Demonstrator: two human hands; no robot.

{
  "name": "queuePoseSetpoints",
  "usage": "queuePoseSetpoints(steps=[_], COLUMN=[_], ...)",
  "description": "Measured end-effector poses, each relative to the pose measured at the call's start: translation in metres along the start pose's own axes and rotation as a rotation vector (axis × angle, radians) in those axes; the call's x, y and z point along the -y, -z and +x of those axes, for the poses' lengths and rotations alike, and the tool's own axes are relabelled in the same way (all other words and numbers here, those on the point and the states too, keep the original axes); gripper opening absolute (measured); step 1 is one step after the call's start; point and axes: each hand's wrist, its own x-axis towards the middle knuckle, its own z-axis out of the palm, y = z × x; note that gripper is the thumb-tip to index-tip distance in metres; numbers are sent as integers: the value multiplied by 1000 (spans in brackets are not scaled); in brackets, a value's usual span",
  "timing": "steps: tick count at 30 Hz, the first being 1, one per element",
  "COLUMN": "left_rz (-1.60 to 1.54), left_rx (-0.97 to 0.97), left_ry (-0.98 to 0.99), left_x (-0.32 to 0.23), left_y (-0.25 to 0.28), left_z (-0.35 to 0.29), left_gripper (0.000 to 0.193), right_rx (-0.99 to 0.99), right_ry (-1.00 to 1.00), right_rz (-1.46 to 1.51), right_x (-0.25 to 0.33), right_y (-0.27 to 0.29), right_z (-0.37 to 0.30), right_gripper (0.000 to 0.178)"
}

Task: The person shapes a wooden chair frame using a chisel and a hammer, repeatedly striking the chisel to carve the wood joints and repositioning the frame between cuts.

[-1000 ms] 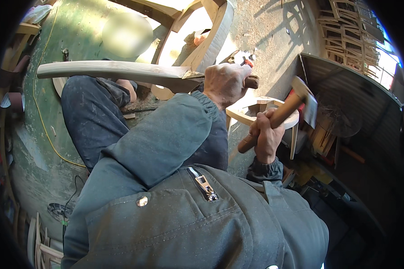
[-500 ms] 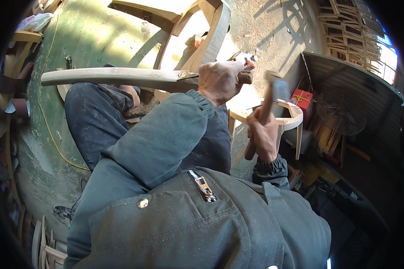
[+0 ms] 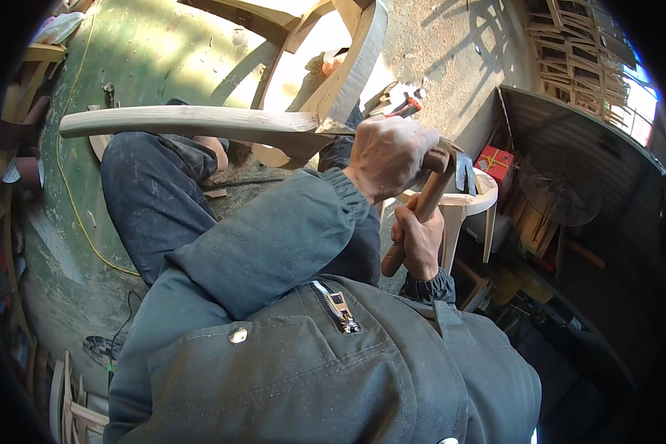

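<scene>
The curved wooden piece (image 3: 185, 117) was seen extended lengthwise leftward of the nearer left hand (image 3: 388, 157), by which a wooden tool handle (image 3: 434, 158) was gripped; a hammer (image 3: 434, 195) was clasped by the right hand (image 3: 421, 240).

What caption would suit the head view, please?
Left hand grips a wooden handle; right hand holds a hammer beside it.

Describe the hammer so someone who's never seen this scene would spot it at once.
Start with the big dark grey-green jacket across the bottom and follow its right sleeve up to the right hand. The hammer is in that hand's grip, its wooden handle slanting up to the right. Its shiny metal head sets it apart from the pale, curved wooden frame just behind it.
</scene>
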Motion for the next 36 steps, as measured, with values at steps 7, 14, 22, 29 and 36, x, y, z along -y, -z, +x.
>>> queuePoseSetpoints(steps=[7,14,22,29,36], left_rz=[-12,-23,-105,-24,86], left_rx=[5,26,-5,25,133], left_ry=[106,252,316,195,201], left_x=[7,21,26,23,32], left_y=[16,20,26,19,13], left_z=[17,19,20,12,8], left_gripper=[24,27,26,21,28], right_rx=[50,98,18,-52,80], right_ry=[4,4,326,347,249], right_rz=[-79,-97,25,-507,-525], right_x=[18,29,45,50,23], right_y=[-14,-23,-22,0,9], right_z=[1,5,7,27,29], right_gripper=[14,15,17,15,14])
